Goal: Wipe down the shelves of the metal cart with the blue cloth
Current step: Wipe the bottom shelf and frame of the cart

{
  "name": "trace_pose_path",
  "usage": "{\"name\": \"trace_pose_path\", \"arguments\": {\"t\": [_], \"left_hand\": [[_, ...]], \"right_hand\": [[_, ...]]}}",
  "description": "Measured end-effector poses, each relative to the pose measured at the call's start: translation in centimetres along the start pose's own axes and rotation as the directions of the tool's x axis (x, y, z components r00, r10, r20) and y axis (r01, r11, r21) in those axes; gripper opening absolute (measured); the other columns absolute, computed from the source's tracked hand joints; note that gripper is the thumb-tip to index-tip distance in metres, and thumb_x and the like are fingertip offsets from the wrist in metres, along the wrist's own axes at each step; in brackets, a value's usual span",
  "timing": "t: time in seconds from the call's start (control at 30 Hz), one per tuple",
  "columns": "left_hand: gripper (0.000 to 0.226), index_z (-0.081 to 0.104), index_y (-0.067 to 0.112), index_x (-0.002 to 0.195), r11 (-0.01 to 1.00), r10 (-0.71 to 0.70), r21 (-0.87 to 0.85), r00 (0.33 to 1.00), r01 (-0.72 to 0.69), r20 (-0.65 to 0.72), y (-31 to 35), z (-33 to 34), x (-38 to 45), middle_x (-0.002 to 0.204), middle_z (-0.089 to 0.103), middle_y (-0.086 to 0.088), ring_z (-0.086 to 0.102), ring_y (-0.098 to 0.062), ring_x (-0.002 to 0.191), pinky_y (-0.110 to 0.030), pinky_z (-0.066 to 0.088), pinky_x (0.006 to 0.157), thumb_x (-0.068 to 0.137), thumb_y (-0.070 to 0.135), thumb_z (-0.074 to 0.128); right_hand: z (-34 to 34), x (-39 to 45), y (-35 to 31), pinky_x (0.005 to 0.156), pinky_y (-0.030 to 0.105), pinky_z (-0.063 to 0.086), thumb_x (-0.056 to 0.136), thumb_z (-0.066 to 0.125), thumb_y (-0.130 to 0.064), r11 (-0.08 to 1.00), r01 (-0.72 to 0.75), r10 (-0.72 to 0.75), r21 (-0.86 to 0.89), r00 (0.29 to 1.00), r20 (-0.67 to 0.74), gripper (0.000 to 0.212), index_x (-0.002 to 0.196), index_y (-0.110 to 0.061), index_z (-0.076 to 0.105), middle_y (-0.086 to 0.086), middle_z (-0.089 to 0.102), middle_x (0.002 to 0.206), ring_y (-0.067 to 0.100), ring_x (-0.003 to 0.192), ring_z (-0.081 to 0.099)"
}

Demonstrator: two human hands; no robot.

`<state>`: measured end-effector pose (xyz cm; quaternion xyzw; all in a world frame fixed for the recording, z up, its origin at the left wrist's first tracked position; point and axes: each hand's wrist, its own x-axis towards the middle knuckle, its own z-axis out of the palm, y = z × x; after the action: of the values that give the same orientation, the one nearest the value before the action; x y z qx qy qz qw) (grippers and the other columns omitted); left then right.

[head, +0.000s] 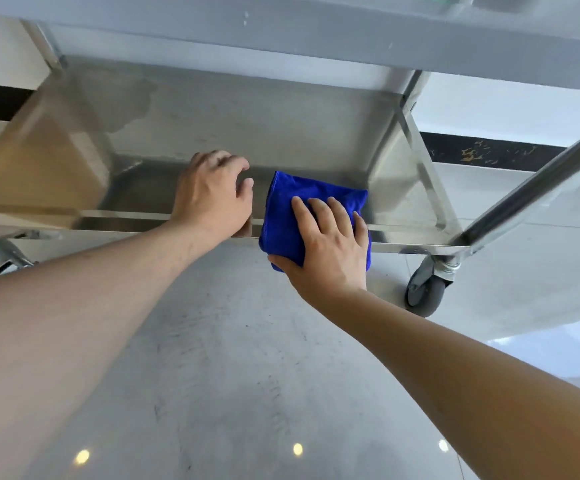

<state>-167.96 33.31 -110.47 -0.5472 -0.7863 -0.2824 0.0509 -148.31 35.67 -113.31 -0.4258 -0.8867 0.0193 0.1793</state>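
1. Right hand (330,251) lies palm-down on the blue cloth (292,206). Four fingers spread flat across its top, thumb (281,263) hooked round the near-left corner. A pressing hold with the thumb pinching the edge, not a full fist.
2. The cloth is folded into a thick pad. It straddles the front lip (108,221) of the cart's lower shelf (247,126): far half on or over the shelf floor, near half hanging past the lip toward the camera.
3. Relative to the hand: most of the exposed cloth sticks out beyond the fingertips toward the back of the shelf and to the left. The palm covers the near-right part, with a thin strip of blue showing at the right of the little finger.
4. Left hand (212,195) holds nothing. It rests over the same front lip just left of the cloth, fingers curled loosely down into the shelf, thumb pointing at the cloth. Small gap between the two; not touching.
5. Shelf floor has a faint patchy film at back left.
6. Upper shelf (281,39) overhangs the top of view. Right rear post (427,168) and a slanted tube (541,181) frame the right side.
7. One caster (427,289) sits on the glossy tile floor (229,375) at right; another is partly seen at far left.
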Motion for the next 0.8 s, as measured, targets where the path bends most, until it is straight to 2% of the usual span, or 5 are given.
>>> {"name": "trace_pose_path", "arguments": {"t": [0.2,0.37,0.53,0.67,0.8], "left_hand": [[0.028,0.067,0.011,0.108,0.992,-0.111,0.047,0.993,0.113,-0.040,-4.4,-2.8,-2.0,0.109,0.067,-0.011,0.057,-0.035,0.105,-0.042,0.046,0.092,0.089,0.025,0.054],[0.026,0.067,0.013,0.109,0.982,-0.183,0.026,0.977,0.187,-0.111,-7.0,-5.1,-4.0,0.114,0.063,-0.008,0.053,-0.032,0.107,-0.041,0.045,0.092,0.089,0.022,0.055],[0.028,0.067,0.013,0.111,0.929,-0.360,0.015,0.916,0.369,-0.178,-8.9,-7.5,-5.9,0.119,0.059,-0.011,0.051,-0.032,0.111,-0.038,0.044,0.093,0.087,0.019,0.055],[0.031,0.065,0.013,0.116,0.898,-0.429,0.078,0.901,0.433,-0.068,-7.6,-9.9,-8.6,0.122,0.057,-0.012,0.049,-0.033,0.113,-0.041,0.044,0.093,0.086,0.015,0.057],[0.032,0.061,0.014,0.120,0.875,-0.473,0.141,0.880,0.463,0.046,-5.6,-13.1,-9.5,0.125,0.055,-0.011,0.047,-0.032,0.117,-0.045,0.046,0.094,0.088,0.019,0.059]], "right_hand": [[1.4,0.6,-4.9,0.115,0.058,0.020,0.080,0.069,-0.057,0.998,0.062,-0.061,0.033,0.998,-0.014,0.081,0.148,-0.023,0.040,0.002,0.049,0.144,0.034,0.141,0.034],[2.1,0.9,-9.0,0.117,0.056,0.017,0.081,0.074,-0.045,0.990,0.120,-0.120,0.077,0.993,-0.011,0.077,0.147,-0.024,0.042,0.001,0.049,0.145,0.031,0.141,0.034],[1.4,0.4,-11.5,0.111,0.053,0.026,0.079,0.077,-0.033,0.968,0.216,-0.223,0.131,0.974,0.047,0.072,0.144,-0.025,0.047,0.001,0.052,0.138,0.029,0.130,0.041],[-0.8,-0.4,-12.7,0.101,0.049,0.030,0.081,0.075,-0.031,0.960,0.259,-0.275,0.103,0.941,0.198,0.065,0.140,-0.028,0.048,0.001,0.054,0.130,0.029,0.118,0.044],[-3.9,-1.6,-13.7,0.090,0.043,0.031,0.084,0.072,-0.032,0.970,0.196,-0.237,0.143,0.895,0.377,0.059,0.138,-0.030,0.046,-0.001,0.054,0.125,0.027,0.108,0.044]]}}
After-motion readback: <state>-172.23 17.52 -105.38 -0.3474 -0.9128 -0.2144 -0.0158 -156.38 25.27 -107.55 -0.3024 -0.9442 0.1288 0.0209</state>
